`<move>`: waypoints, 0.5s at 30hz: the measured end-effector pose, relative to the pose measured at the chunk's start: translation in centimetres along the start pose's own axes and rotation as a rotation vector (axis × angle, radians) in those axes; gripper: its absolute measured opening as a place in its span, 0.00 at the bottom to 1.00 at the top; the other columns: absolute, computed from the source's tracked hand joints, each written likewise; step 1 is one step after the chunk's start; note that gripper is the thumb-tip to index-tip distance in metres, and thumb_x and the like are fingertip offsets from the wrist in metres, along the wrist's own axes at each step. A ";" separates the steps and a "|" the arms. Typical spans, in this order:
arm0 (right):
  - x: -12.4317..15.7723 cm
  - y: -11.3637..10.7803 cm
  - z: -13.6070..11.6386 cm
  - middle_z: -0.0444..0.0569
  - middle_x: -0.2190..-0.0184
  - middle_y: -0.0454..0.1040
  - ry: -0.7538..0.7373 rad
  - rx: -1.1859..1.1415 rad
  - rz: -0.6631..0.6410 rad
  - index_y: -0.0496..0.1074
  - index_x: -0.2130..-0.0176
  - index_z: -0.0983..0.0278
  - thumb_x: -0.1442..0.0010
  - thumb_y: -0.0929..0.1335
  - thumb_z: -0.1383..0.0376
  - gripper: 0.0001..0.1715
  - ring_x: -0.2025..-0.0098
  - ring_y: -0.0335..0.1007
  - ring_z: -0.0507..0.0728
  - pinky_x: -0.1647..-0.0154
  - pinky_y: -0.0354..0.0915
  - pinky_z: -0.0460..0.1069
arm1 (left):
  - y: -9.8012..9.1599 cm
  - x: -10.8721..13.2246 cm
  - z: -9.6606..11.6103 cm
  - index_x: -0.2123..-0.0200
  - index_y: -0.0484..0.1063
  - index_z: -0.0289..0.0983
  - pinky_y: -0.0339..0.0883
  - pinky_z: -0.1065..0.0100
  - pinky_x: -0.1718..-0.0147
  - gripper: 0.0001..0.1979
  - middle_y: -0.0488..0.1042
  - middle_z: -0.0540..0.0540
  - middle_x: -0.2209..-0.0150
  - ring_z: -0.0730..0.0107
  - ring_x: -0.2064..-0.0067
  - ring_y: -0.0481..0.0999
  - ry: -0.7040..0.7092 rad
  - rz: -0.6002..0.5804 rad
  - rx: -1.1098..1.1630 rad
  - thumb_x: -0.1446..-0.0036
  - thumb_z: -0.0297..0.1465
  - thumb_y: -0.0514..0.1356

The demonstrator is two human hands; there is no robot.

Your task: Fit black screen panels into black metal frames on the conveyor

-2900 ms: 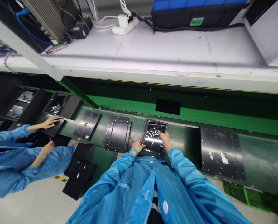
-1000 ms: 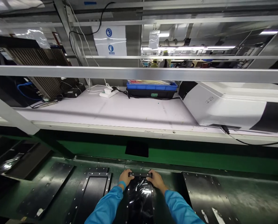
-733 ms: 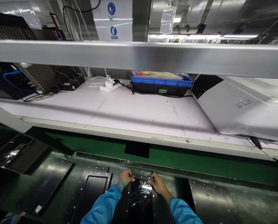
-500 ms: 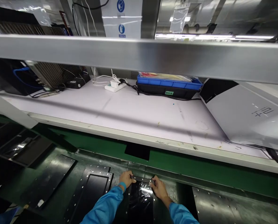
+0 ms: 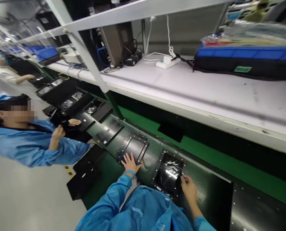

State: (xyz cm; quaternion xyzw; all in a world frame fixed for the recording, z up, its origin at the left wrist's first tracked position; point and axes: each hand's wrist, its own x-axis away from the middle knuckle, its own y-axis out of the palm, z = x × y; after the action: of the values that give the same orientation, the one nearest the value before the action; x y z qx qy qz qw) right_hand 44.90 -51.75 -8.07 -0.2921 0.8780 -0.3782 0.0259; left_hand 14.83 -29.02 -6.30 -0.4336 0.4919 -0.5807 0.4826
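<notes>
A flat black panel point(image 5: 168, 173) lies on the dark green line surface in front of me, with shiny clear film over its middle and small light dots along its rim. At its right edge my right hand point(image 5: 189, 189) is closed, the thumb and forefinger pinched there. My left hand point(image 5: 130, 163) is open with fingers spread, resting on the near part of another black panel point(image 5: 134, 146) to the left. That panel has a raised inner frame and dots along its border.
Farther left lies a black plate point(image 5: 110, 130). A co-worker in a blue jacket point(image 5: 29, 144) stands at the left. Above the line runs a white shelf point(image 5: 152, 83), with a power strip point(image 5: 168, 62) and a blue bin point(image 5: 248, 53) on it. A black sheet point(image 5: 215, 199) is on the right.
My view has turned left, bringing the co-worker into sight. My left hand has left the film-covered panel for the one beside it. My right hand has shifted to that panel's right edge.
</notes>
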 end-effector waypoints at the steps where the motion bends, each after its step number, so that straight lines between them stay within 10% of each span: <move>1: 1.0 0.7 0.4 0.55 0.66 0.82 -0.010 -0.057 -0.058 0.79 0.54 0.62 0.41 0.65 0.44 0.30 0.66 0.79 0.65 0.62 0.70 0.55 | 0.2 0.2 -1.0 0.23 0.52 0.32 0.45 0.25 0.32 0.55 0.49 0.22 0.23 0.21 0.24 0.45 -0.011 -0.021 -0.015 0.42 0.55 0.65; 10: 4.4 6.8 -8.1 0.45 0.74 0.78 -0.084 -0.332 -0.503 0.78 0.64 0.63 0.43 0.70 0.55 0.14 0.74 0.75 0.56 0.70 0.69 0.49 | -1.4 1.3 -2.3 0.34 0.70 0.38 0.70 0.56 0.40 0.27 0.72 0.32 0.36 0.48 0.34 0.70 0.254 -0.166 0.043 0.36 0.24 0.57; 15: 5.4 10.0 -12.5 0.46 0.75 0.77 0.111 -0.390 -0.651 0.76 0.66 0.67 0.41 0.72 0.66 0.05 0.74 0.73 0.52 0.73 0.67 0.45 | -3.3 0.3 -5.3 0.28 0.65 0.40 0.62 0.47 0.34 0.30 0.77 0.32 0.41 0.45 0.36 0.73 0.396 -0.212 0.052 0.32 0.30 0.56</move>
State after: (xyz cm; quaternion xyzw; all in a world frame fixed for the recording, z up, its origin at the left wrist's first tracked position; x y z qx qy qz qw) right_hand 32.17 -41.03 -5.04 -0.5341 0.7948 -0.2080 -0.1993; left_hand 9.15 -28.32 -3.72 -0.3479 0.5135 -0.7144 0.3238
